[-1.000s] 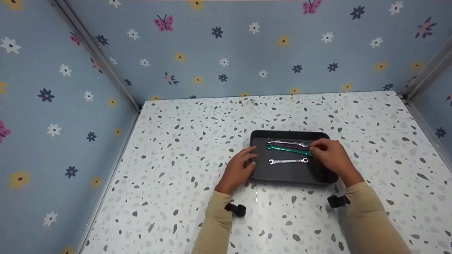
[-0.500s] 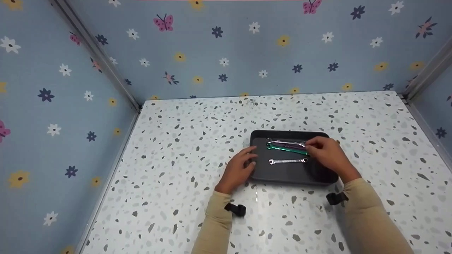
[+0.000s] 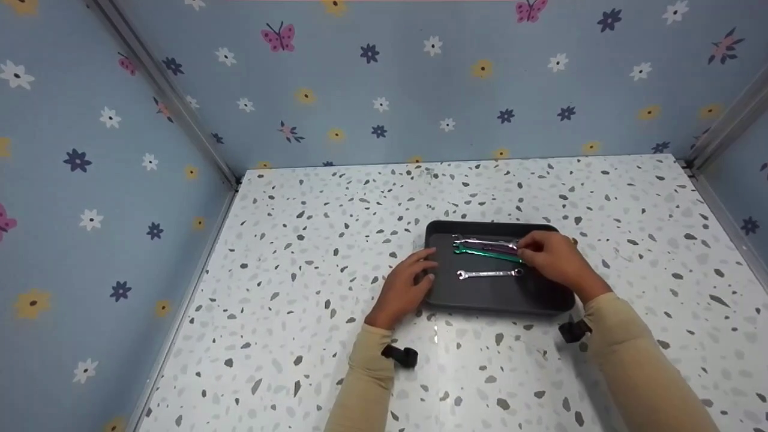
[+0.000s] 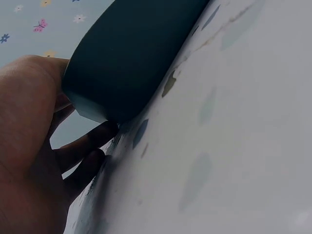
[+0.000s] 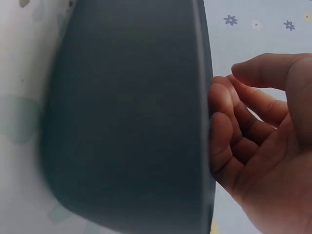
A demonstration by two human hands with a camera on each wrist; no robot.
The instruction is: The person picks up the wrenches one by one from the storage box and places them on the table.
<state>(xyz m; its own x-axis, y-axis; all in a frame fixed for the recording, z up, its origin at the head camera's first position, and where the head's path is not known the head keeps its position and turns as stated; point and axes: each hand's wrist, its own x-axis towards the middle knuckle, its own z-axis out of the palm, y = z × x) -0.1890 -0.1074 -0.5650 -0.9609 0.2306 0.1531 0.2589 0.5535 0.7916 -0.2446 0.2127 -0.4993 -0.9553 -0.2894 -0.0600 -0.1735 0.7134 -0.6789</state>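
Observation:
A dark grey rectangular tray [image 3: 480, 300] holds several combination wrenches. A silver wrench [image 3: 489, 273] lies apart near the tray's middle. Behind it, a green wrench [image 3: 483, 253], a purple wrench [image 3: 495, 248] and another silver wrench [image 3: 480, 241] lie close together. My left hand [image 3: 402, 291] rests its spread fingers against the tray's left wall; in the left wrist view its fingertips [image 4: 109, 127] touch the wall low down. My right hand [image 3: 558, 258] reaches over the tray's right wall, bent fingers at the grouped wrenches' right ends. The tray wall [image 5: 131, 117] hides whether they pinch one.
The tray stands on a white speckled table [image 3: 300, 252]. A blue flowered back wall [image 3: 408, 84] and a matching left wall [image 3: 108, 198] border it. Each forearm wears a black strap mount, the left one [image 3: 401, 356] and the right one [image 3: 575, 330].
My right hand has shifted slightly left over the tray and now covers the right ends of the grouped wrenches. My left hand and the tray have stayed put.

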